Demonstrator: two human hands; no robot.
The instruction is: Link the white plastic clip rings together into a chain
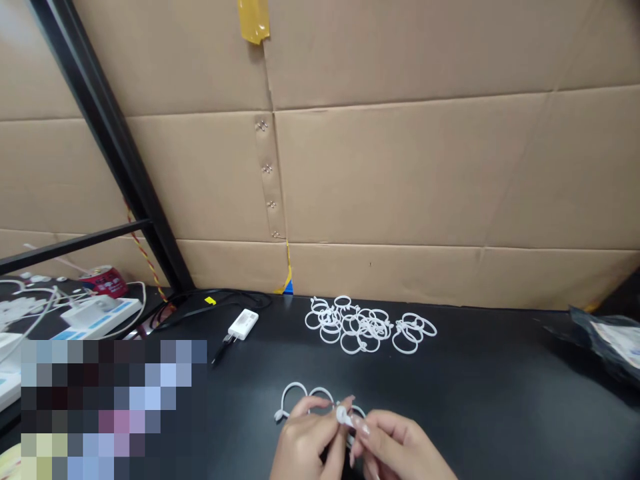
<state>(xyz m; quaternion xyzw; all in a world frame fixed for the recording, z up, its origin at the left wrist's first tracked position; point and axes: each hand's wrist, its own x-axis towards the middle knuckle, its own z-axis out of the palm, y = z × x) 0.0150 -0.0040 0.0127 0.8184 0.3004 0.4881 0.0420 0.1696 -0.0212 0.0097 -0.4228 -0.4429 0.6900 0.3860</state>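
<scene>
At the bottom centre my left hand (306, 441) and my right hand (403, 443) meet, fingertips closed on a thin white plastic ring with a small knob-like end (343, 415). Much of this ring is hidden by the fingers. The right thumb and fingers pinch near its knob, while the left fingers hold it from the other side. Just beyond the left hand, another white ring (283, 401) lies on the black table, a further loop (321, 389) beside it, partly covered. Farther back lies a loose pile of several similar white rings (373, 325).
A white plug adapter (243, 325) lies left of the pile. At far left are a power strip (107, 320), cables and a red can (111, 283). A dark plastic bag (600, 340) lies at right. Cardboard (400, 167) walls the back; a black post (115, 147) slants at left. The lower left is pixelated.
</scene>
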